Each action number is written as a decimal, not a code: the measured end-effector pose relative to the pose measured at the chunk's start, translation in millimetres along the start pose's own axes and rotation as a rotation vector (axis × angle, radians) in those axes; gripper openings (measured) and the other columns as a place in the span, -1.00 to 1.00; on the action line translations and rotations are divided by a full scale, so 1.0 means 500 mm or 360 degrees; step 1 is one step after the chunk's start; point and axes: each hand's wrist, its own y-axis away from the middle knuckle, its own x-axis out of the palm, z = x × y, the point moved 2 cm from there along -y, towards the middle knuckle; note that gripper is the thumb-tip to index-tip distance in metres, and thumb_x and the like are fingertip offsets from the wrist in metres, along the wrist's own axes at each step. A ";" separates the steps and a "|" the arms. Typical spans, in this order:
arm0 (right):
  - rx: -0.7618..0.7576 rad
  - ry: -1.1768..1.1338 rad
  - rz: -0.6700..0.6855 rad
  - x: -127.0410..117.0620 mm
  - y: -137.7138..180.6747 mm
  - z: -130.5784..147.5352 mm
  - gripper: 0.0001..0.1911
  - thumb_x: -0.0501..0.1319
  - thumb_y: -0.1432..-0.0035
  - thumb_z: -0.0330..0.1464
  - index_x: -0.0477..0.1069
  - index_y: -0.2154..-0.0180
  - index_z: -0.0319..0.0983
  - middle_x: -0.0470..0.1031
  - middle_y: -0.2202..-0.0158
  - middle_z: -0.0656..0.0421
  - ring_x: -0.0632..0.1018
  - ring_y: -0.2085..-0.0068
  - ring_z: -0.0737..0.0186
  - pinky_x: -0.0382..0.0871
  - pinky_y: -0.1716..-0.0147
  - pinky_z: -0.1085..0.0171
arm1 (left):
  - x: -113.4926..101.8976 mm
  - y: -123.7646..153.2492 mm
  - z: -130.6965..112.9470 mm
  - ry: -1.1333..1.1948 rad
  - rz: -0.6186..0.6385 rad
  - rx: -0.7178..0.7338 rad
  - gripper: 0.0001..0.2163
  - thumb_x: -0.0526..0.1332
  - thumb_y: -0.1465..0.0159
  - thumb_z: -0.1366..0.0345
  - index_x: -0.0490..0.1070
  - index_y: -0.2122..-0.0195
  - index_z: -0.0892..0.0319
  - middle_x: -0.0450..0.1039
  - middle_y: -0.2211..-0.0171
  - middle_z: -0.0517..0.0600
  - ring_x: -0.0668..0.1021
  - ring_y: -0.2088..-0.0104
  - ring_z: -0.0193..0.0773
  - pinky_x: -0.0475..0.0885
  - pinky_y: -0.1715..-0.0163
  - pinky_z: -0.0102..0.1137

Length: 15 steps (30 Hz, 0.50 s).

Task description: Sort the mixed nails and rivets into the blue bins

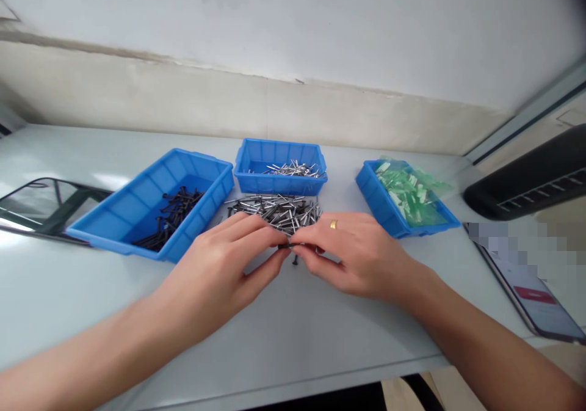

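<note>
My left hand [224, 261] and my right hand [361, 249] meet fingertip to fingertip above the front of a pile. Both pinch a small dark piece that looks like a black screw [284, 246]; fingers hide most of it. Just under the right fingertips another black screw [295, 260] shows its head end. Behind the fingers lies the pile of loose silver metal pins [288, 212], with some dark pieces among them. A gold ring is on my right hand.
A blue bin [114, 206] with black screws stands left, another blue bin [279, 185] with silver pins at the back. Green plastic packets [409, 191] fill a third blue bin [375, 197] at right. A phone [526, 289] and black cylinder [526, 173] are far right.
</note>
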 end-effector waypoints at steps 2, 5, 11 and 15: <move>-0.0055 0.0025 -0.0048 0.000 -0.001 0.004 -0.84 0.13 -0.27 -0.43 0.46 0.32 -0.30 0.45 0.52 0.25 0.40 0.48 0.38 0.26 0.40 0.35 | 0.001 -0.001 -0.003 0.0032 0.0041 0.0002 -0.88 0.12 -0.34 0.33 0.43 0.27 0.18 0.41 0.36 -0.06 0.46 0.33 -0.31 0.37 0.33 -0.42; -0.0105 0.0023 -0.0086 0.001 -0.003 0.006 -0.84 0.13 -0.26 -0.45 0.46 0.35 -0.30 0.45 0.53 0.26 0.37 0.50 0.39 0.27 0.42 0.35 | 0.002 -0.002 -0.005 0.0074 0.0084 0.0009 -0.87 0.11 -0.34 0.35 0.43 0.30 0.18 0.41 0.37 -0.06 0.47 0.34 -0.32 0.37 0.35 -0.44; -0.0066 -0.0005 -0.0106 0.000 0.001 -0.001 -0.88 0.15 -0.25 -0.45 0.46 0.29 -0.31 0.44 0.52 0.27 0.38 0.49 0.41 0.27 0.41 0.38 | -0.002 -0.003 -0.006 0.0089 0.0046 -0.0034 -0.86 0.12 -0.34 0.31 0.46 0.26 0.17 0.44 0.36 -0.06 0.50 0.34 -0.35 0.37 0.36 -0.48; 0.0021 0.0006 -0.0128 -0.008 0.001 -0.006 -0.89 0.15 -0.26 -0.43 0.46 0.27 -0.28 0.41 0.53 0.30 0.39 0.48 0.44 0.26 0.41 0.42 | -0.014 -0.005 -0.010 0.0092 -0.0077 -0.0100 -0.88 0.15 -0.33 0.29 0.47 0.24 0.14 0.45 0.38 -0.11 0.49 0.37 -0.40 0.36 0.33 -0.51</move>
